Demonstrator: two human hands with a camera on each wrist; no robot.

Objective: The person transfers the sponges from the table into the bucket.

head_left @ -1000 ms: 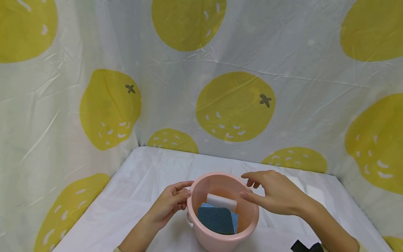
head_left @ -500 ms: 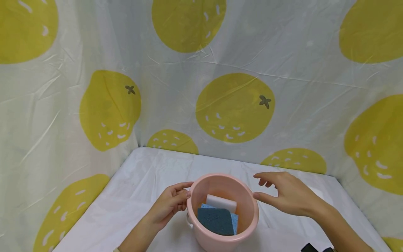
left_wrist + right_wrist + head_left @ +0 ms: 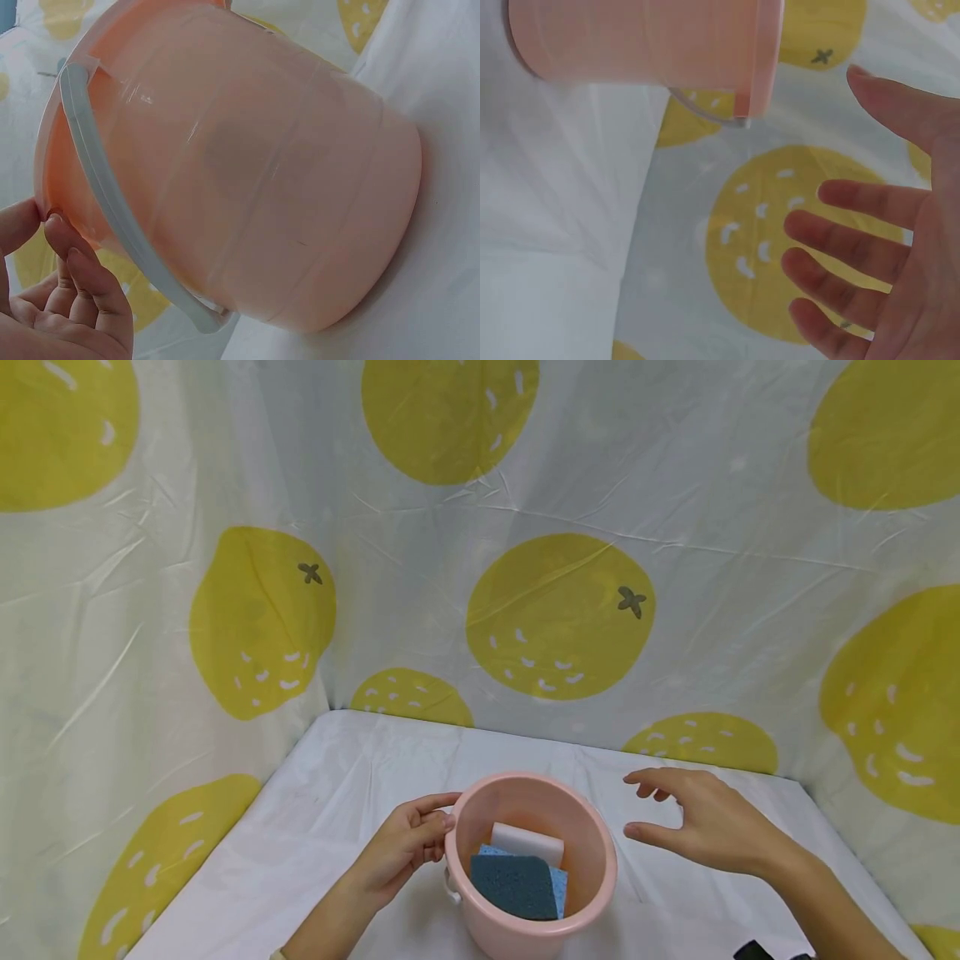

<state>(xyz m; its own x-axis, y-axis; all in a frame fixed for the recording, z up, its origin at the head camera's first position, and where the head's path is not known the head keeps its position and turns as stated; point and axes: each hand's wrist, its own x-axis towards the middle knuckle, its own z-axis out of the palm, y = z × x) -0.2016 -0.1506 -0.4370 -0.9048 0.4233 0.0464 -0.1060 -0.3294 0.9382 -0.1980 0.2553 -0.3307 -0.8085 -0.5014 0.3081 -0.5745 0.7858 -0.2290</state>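
Head view: one bucket (image 3: 517, 945) stands on the bench (image 3: 360, 777), holding one white block (image 3: 527, 844), one blue sponge (image 3: 560, 889) and one dark pad (image 3: 516, 887). Left grip (image 3: 405, 843) pinches its rim (image 3: 532, 927); right grip (image 3: 705, 818), relaxed and holding nothing, hangs well to its right, farther off than half a second ago.

Left wrist view: one handle (image 3: 124, 217) hangs just beside the pinching fingers (image 3: 67, 241).

Right wrist view: bucket apart from the spread fingers.

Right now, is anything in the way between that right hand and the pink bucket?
Nothing visible: only an open gap separates the right hand from the pink bucket. The left hand holds its opposite side.
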